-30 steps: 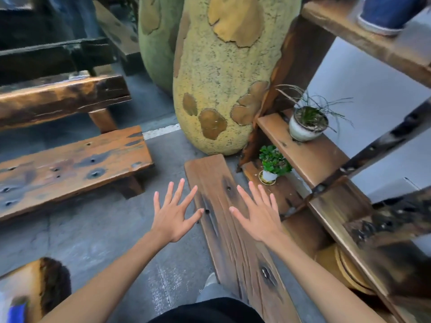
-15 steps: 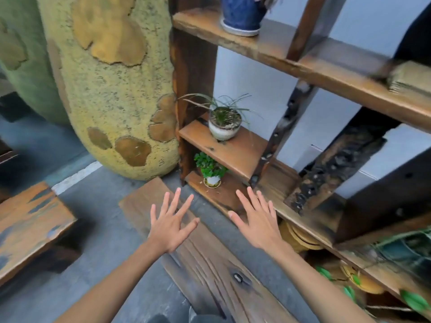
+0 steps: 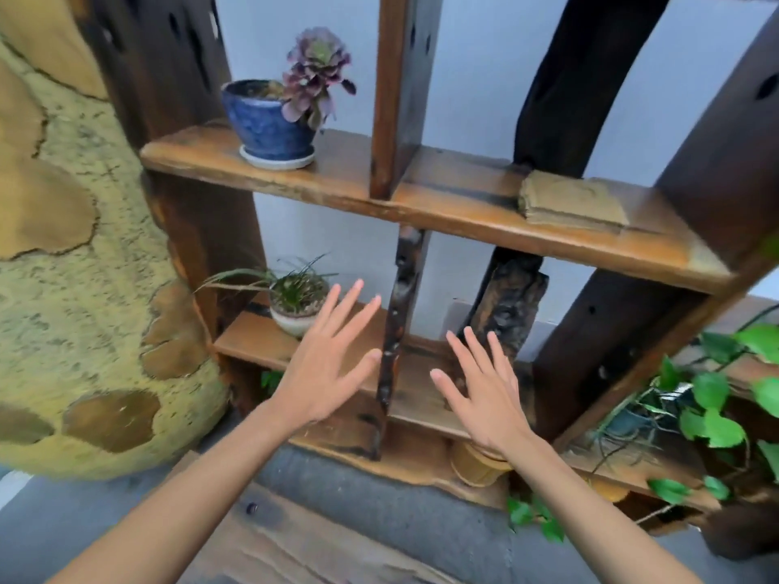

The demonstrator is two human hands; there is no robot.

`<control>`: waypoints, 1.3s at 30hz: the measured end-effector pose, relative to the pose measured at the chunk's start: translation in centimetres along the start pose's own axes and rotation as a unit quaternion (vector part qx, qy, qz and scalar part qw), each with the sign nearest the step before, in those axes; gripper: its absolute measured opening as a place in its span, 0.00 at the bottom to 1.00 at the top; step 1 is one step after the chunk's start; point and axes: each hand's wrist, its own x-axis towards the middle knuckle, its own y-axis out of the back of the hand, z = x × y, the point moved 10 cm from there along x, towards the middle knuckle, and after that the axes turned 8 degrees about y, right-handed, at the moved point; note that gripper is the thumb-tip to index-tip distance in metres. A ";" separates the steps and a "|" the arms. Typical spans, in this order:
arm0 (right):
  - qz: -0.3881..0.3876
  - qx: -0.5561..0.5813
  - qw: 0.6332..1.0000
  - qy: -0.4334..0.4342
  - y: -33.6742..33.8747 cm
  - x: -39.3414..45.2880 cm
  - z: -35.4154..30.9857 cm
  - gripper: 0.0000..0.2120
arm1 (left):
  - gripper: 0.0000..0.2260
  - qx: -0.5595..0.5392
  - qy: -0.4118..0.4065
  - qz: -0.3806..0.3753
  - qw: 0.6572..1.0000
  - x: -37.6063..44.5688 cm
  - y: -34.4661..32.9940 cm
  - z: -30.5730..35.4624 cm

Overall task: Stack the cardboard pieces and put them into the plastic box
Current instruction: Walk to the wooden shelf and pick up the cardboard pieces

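Note:
A small stack of tan cardboard pieces (image 3: 571,203) lies flat on the upper board of a dark wooden shelf (image 3: 442,206), toward its right end. My left hand (image 3: 326,358) and my right hand (image 3: 480,387) are both held out in front of the shelf's lower level, fingers spread, holding nothing. The cardboard is well above and to the right of my right hand. No plastic box shows in this view.
A blue pot with a purple succulent (image 3: 278,120) stands on the upper board at left. A white pot with grass (image 3: 295,305) sits just left of my left hand. Green leafy vines (image 3: 712,398) fill the lower right. A large yellow textured vase (image 3: 84,288) stands at left.
The view has swung up and to the right, from the floor plank and benches to the shelf. The cardboard stack and the blue pot have come into sight. Both hands stay spread and empty.

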 end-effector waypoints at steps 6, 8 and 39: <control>0.056 -0.035 0.998 0.016 5.6 2.5 -2.0 0.31 | 0.30 -0.036 -0.109 0.001 0.993 6.3 1.8 5.1; 0.078 -0.036 0.996 0.023 7.4 3.2 -2.6 0.31 | 0.31 -0.051 -0.133 -0.007 0.990 8.2 2.3 6.3; 0.165 0.209 0.914 -0.307 25.8 11.9 17.8 0.34 | 0.19 -0.294 0.209 -0.261 0.896 26.3 -5.3 13.5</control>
